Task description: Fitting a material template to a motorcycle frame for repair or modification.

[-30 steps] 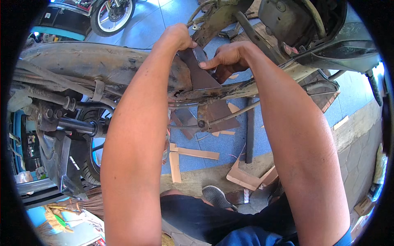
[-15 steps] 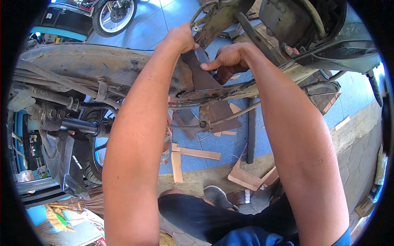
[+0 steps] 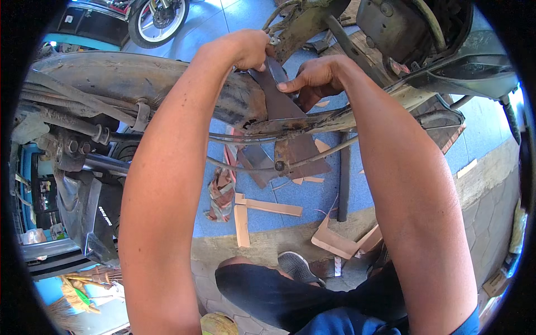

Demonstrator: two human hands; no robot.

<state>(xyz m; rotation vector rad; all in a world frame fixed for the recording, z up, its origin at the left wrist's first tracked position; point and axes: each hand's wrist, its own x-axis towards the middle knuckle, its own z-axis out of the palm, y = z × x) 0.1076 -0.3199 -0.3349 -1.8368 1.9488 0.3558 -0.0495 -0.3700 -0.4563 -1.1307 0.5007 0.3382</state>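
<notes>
A dark brown metal plate (image 3: 274, 103) stands tilted against the rusty frame tube (image 3: 329, 120) of a stripped motorcycle, with a greyer strip along its upper right edge. My left hand (image 3: 252, 50) is closed at the plate's upper end, its fingers curled and partly hidden. From the right, my right hand (image 3: 317, 79) pinches the plate's edge, thumb on the grey strip and fingers behind. Left of the plate runs a dirty curved body section (image 3: 139, 81). Beneath the tube, another brown sheet piece (image 3: 304, 156) lies at floor level.
Cardboard strips (image 3: 268, 207) and a crumpled striped cloth (image 3: 222, 190) lie on the blue tiles. A dark bar (image 3: 344, 178) stands near them. Thin cables (image 3: 240, 166) cross below the frame. A dark engine housing (image 3: 396, 28) is at upper right, a motorcycle wheel (image 3: 159, 22) at upper left.
My left forearm has swung left and its hand has shifted slightly over the plate's upper end, uncovering the striped cloth. My right hand keeps its pinch on the plate.
</notes>
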